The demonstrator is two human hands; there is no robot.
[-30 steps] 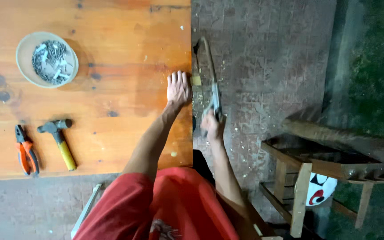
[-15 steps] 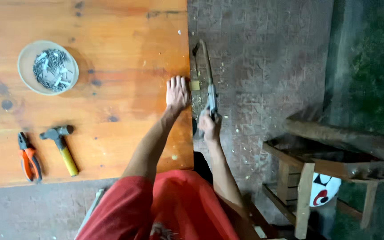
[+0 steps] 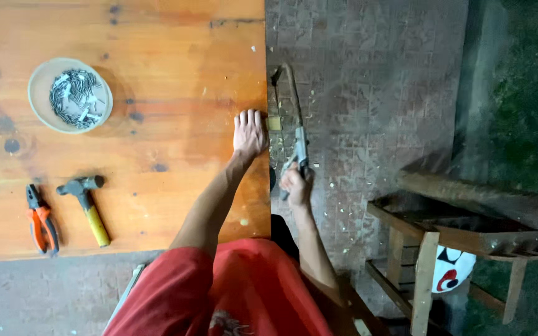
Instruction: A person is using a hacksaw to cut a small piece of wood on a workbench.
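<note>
My left hand (image 3: pixel 250 132) lies flat, palm down, on the orange wooden tabletop (image 3: pixel 157 56) at its right edge, pressing beside a small wooden piece (image 3: pixel 273 123) that sticks out past the edge. My right hand (image 3: pixel 296 183) grips the handle of a metal hacksaw (image 3: pixel 294 118) held just beyond the table's edge, its frame reaching away from me past the wooden piece. The blade's contact with the wood is too small to make out.
A round bowl of nails (image 3: pixel 70 95) sits on the table's left part. A yellow-handled hammer (image 3: pixel 87 207) and orange pliers (image 3: pixel 42 219) lie near the front edge. A wooden frame (image 3: pixel 462 236) stands on the paved floor (image 3: pixel 368 74) at right, over a white ball (image 3: pixel 451 269).
The saw and my right hand have shifted slightly along the table's edge; my left hand stays planted on the tabletop. The view has drifted a little.
</note>
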